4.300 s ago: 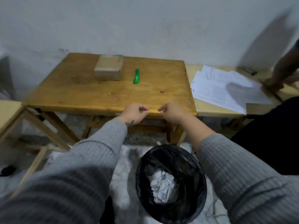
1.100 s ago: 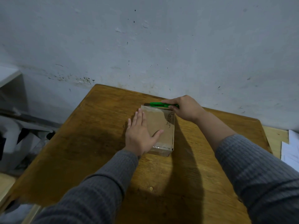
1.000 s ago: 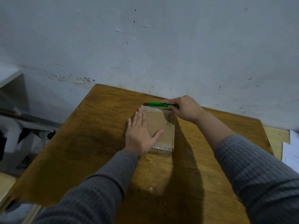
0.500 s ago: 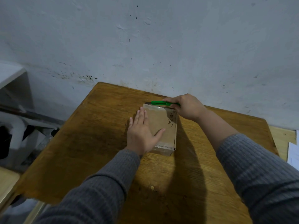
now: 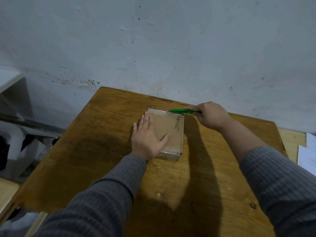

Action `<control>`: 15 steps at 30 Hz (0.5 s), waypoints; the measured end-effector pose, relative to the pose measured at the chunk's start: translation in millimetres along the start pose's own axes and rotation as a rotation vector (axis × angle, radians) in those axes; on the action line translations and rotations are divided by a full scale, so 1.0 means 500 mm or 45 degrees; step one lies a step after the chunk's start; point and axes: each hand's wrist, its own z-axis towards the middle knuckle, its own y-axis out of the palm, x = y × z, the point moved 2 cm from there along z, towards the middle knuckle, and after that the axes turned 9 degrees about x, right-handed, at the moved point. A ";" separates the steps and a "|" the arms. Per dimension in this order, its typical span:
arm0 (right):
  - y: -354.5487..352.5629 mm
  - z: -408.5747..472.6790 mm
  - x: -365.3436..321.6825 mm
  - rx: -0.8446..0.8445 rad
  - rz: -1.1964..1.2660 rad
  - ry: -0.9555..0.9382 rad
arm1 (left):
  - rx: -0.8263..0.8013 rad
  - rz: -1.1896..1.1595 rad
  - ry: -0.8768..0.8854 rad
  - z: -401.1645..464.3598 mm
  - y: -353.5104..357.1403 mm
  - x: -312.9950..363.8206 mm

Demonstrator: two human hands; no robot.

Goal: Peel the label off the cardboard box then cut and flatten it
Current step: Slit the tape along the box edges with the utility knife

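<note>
From my head camera, my left hand (image 5: pixel 148 135) lies flat and fully open on top of the cardboard box (image 5: pixel 168 132), fingers spread. My right hand (image 5: pixel 211 116) is closed around the green cutter (image 5: pixel 182 111), its tip at the box's far edge. Both rest on a worn wooden table (image 5: pixel 102 151) against a stained pale wall (image 5: pixel 153 48). White papers (image 5: pixel 307 151) lie right of my right arm.

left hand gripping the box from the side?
No, the left hand lies flat, fingers spread, on top of the cardboard box, while the right hand holds the green cutter at its far edge.
</note>
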 end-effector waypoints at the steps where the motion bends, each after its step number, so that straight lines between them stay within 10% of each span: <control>1: -0.003 -0.004 0.002 0.009 -0.014 0.002 | -0.005 -0.001 -0.006 0.000 -0.001 0.000; 15: -0.022 -0.072 0.046 0.069 0.535 0.381 | -0.042 -0.085 -0.009 0.007 -0.004 0.002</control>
